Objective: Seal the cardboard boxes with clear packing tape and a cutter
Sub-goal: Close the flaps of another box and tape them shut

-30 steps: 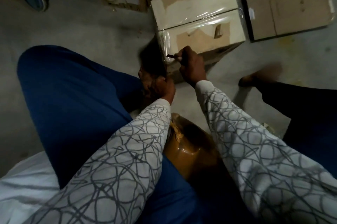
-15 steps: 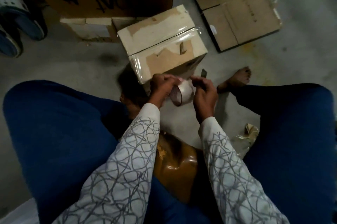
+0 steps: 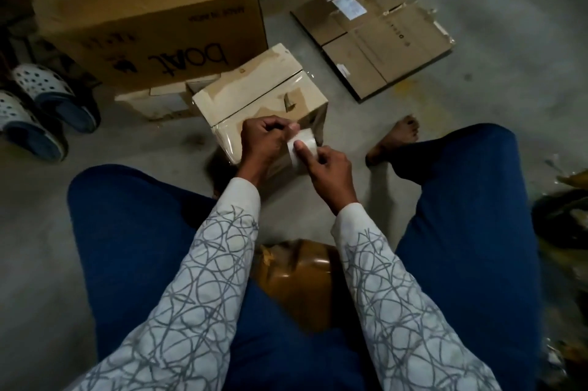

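Now gripping the clear tape roll (image 3: pixel 306 140) in the left hand (image 3: pixel 264 141), fingers curled round its far rim; pinching its near side in the right hand (image 3: pixel 329 164), index finger (image 3: pixel 301 147) lying on the outer face. Holding the roll at the near upper edge of the small taped box (image 3: pixel 254 94), standing on the concrete floor (image 3: pixel 477 88). Leaving open floor rightward, toward the flattened carton (image 3: pixel 372 37); keeping close to the large printed box (image 3: pixel 152 31) at far left.

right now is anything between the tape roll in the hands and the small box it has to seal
Nothing visible does. The left hand and right hand hold the tape roll just over the near edge of the small box, with no other object between roll and cardboard.
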The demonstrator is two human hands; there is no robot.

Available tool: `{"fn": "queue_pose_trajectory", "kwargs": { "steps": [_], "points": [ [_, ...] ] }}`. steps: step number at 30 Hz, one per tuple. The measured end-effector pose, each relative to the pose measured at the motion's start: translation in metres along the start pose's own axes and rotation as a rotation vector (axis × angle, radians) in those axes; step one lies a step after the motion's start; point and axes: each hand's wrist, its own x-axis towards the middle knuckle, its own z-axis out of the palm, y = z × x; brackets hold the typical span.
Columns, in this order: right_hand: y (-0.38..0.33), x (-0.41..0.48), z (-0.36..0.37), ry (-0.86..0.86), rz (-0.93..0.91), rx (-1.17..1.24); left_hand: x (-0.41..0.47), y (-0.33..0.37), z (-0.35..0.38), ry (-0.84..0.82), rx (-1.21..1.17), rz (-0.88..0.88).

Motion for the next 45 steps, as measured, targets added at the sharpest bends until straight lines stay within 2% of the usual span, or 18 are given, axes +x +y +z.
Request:
{"fn": "queue_pose_trajectory", "kwargs": {
  "steps": [5, 11, 15, 20, 24, 28, 30, 34, 39, 41, 45],
  "points": [
    [-0.004, -0.011, -0.008, 0.034, -0.037, -0.045, -0.018, 0.012, 0.001, 0.036, 0.083, 0.049],
    [-0.003, -0.023, -0.015, 0.12, 0.068, -0.049, -0.04, 0.024, 0.015, 0.023, -0.122, 0.025],
    [0.001, -0.034, -0.022, 0.088, 0.008, -0.002, -0.038, 0.032, 0.017, 0.052, -0.196, -0.041],
    [-0.006, -0.039, -0.02, 0.035, -0.081, 0.07, -0.023, 0.049, 0.008, 0.058, -0.202, 0.029],
    [0.004, -0.043, -0.017, 0.042, 0.102, 0.137, 0.0, 0.069, -0.011, 0.166, -0.309, 0.058],
    [-0.008, -0.04, -0.015, 0.093, 0.266, 0.296, 0.019, 0.076, -0.018, 0.109, -0.238, 0.117],
    [-0.015, -0.033, -0.026, 0.138, 0.266, 0.241, 0.027, 0.073, -0.018, 0.115, -0.219, 0.118],
    [-0.028, -0.012, -0.052, 0.183, 0.127, 0.012, 0.048, 0.071, -0.013, 0.097, -0.198, 0.083],
    [-0.044, 0.039, -0.076, 0.259, 0.047, -0.195, 0.091, 0.073, 0.011, 0.07, -0.267, -0.003],
    [-0.039, 0.071, -0.081, 0.218, 0.046, -0.226, 0.12, 0.066, 0.025, 0.072, -0.293, -0.043],
    [-0.026, 0.129, -0.076, -0.001, 0.16, 0.024, 0.185, 0.046, 0.049, 0.149, -0.229, -0.096]
  ]
}}
